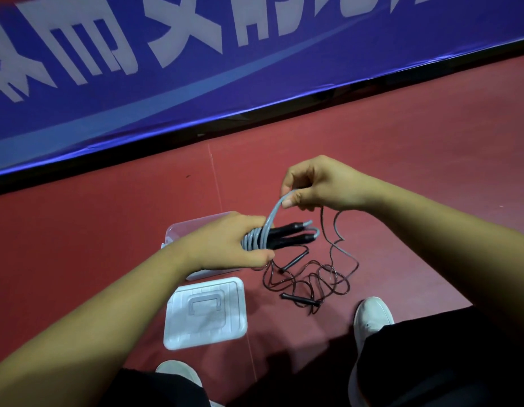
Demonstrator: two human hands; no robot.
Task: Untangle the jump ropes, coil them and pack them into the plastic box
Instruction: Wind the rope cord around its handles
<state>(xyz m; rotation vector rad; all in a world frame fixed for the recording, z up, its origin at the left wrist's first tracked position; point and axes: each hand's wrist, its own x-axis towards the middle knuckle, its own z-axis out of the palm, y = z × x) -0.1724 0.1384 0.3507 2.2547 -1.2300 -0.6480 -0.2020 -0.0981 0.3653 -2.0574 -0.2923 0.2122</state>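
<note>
Your left hand [225,245] clenches round the grey rope [256,239], wound in tight turns about its paired black handles [287,233] and held off the floor, the open plastic box [181,230] showing just behind; your right hand [319,183] pinches the free loop just above the bundle. The cord looks light, springy and slick, likely to unwind if slackened; press a thumb on the turns and hold by the handles. The thin dark rope [313,277] lies loosely tangled on the floor beside the lid [205,312]; it looks limp and snag-prone; lift it by a handle.
</note>
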